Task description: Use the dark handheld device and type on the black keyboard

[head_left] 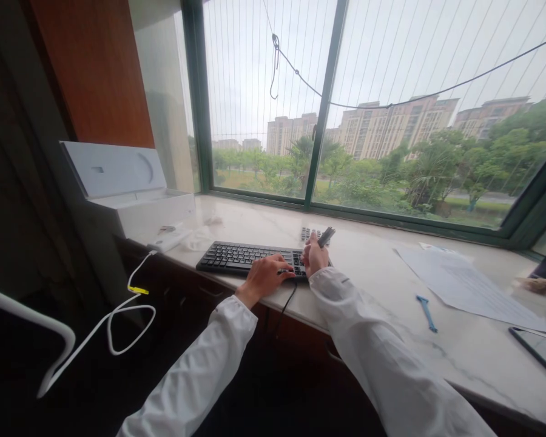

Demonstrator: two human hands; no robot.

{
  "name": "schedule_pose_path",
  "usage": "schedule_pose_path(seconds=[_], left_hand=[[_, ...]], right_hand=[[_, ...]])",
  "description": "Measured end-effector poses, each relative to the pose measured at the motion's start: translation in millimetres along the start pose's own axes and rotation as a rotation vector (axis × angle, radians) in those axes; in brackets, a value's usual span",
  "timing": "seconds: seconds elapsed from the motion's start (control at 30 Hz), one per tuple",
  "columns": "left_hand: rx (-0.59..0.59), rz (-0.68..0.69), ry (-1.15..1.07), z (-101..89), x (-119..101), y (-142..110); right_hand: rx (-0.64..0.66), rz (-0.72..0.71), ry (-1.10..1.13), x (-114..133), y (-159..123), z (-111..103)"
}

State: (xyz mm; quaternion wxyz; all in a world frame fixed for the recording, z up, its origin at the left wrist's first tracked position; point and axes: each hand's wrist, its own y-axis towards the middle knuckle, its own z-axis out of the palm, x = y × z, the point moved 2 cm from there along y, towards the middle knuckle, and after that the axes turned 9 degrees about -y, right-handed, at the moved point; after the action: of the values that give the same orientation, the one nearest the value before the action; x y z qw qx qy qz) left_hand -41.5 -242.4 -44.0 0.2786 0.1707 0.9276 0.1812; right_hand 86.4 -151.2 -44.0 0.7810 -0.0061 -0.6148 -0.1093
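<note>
A black keyboard [236, 254] lies along the front edge of the pale marble-patterned counter. My left hand [267, 278] rests over its right part, thumb and fingers stretched apart and touching near the number keys. Closed in a fist, my right hand [315, 258] is above the keyboard's right end and grips a dark grey brush [327, 235], its bristly end pointing up and to the right. Just behind that hand, small loose keycaps [308, 232] lie in rows on the counter, partly hidden by the hand.
An opened white box [157, 209] stands at the left, with a white power strip [170, 238] before it and its cable hanging off the edge. Rightward lie a blue plastic tool [426, 314], paper sheets [464, 285] and a dark-edged tablet-like object [541, 352]. A window [309, 152] runs behind.
</note>
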Motion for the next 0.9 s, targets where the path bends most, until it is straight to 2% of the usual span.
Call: schedule_pose_path(seconds=[0.23,0.43,0.57,0.73,0.9], left_hand=[[0.015,-0.018,0.01,-4.0,-1.5,-1.6],[-0.016,-0.004,0.035,1.3,4.5,1.5],[-0.016,-0.001,0.05,2.6,5.1,1.5],[0.013,-0.024,0.061,1.9,2.6,1.4],[0.024,-0.035,0.078,2.0,3.3,2.2]], right_hand=[[-0.063,-0.001,-0.059,-13.7,-3.3,8.5],[-0.082,0.005,-0.068,-13.8,-10.1,14.7],[-0.096,0.059,-0.035,-14.0,-7.9,12.8],[-0.106,0.112,-0.122,-16.2,-6.2,11.8],[-0.024,0.055,-0.096,-17.3,-8.7,17.6]])
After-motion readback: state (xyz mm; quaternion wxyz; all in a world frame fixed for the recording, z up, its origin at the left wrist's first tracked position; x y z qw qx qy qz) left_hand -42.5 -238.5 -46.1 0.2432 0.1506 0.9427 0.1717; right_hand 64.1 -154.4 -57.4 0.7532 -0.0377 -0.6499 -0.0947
